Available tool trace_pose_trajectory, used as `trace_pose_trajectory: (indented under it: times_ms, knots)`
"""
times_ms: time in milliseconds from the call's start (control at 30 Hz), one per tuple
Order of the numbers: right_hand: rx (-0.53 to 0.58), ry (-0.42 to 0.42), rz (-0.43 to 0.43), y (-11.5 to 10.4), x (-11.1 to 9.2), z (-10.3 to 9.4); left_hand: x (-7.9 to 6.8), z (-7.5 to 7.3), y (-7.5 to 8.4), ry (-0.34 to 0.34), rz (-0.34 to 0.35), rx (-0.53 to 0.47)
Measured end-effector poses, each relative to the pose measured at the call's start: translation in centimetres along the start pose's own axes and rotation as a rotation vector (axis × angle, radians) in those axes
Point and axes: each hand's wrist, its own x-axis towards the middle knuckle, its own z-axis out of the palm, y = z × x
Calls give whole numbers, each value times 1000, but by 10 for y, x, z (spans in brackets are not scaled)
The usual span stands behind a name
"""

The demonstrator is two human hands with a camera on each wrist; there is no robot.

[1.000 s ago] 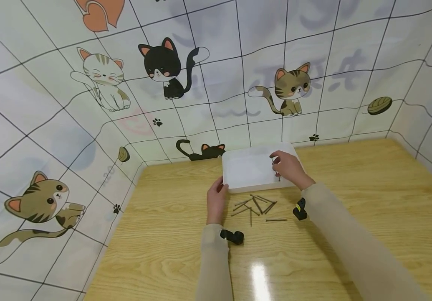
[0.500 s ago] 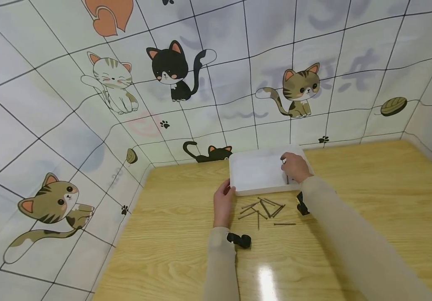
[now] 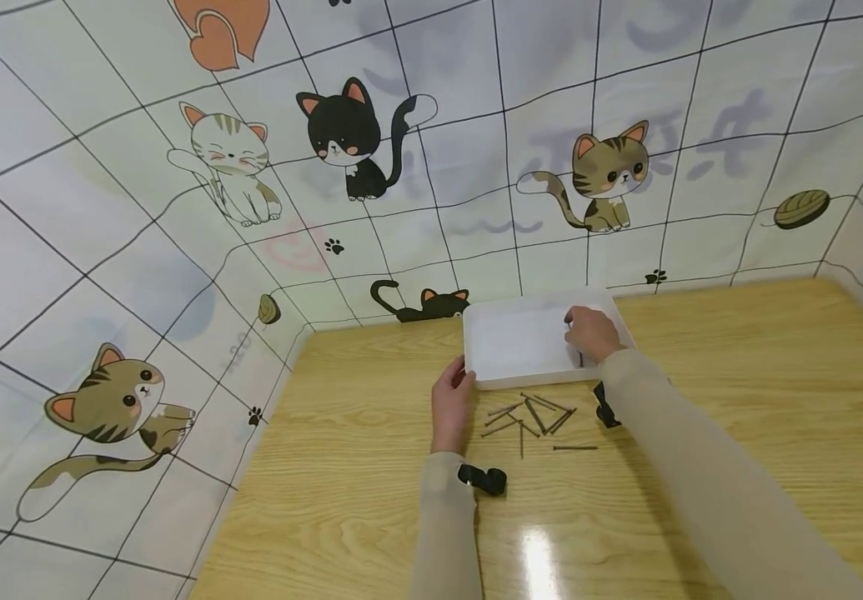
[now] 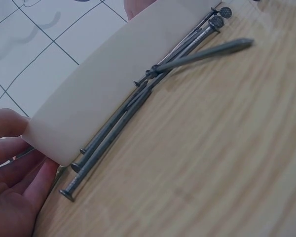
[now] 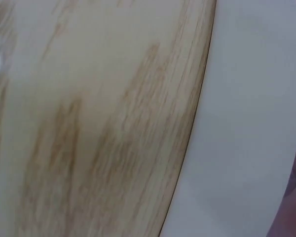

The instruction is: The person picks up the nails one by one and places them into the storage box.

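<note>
Nail (image 3: 581,360) partly hidden by fingers (image 3: 574,337)

I believe I am in a corner of a room, perhaps at a home, but I cannot tell this with certainty. My desk (image 3: 326,467) has a light yellow surface with wood grain, and walls (image 3: 469,179) stand behind it and on both sides. They carry a pale print with dark grid lines, cartoon cats (image 3: 344,129), paw prints (image 3: 334,247), what seem to be balls of yarn (image 3: 802,210) and orange hearts (image 3: 215,43). The faded writing (image 3: 740,132) is too pale for me to read. Such playful decoration looks homely, although the nails (image 3: 534,416) on the desk would also suit a workshop.
</note>
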Motion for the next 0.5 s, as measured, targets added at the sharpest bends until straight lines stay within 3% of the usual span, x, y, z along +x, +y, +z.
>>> trace_pose_trajectory:
  times_ms: [133,500]
  knots:
    - [-7,2,-37,2,-1,1,-1,0,0,-4,4,6]
    - [-9,-10,-37,1,-1,1,0,0,-1,3,5,15]
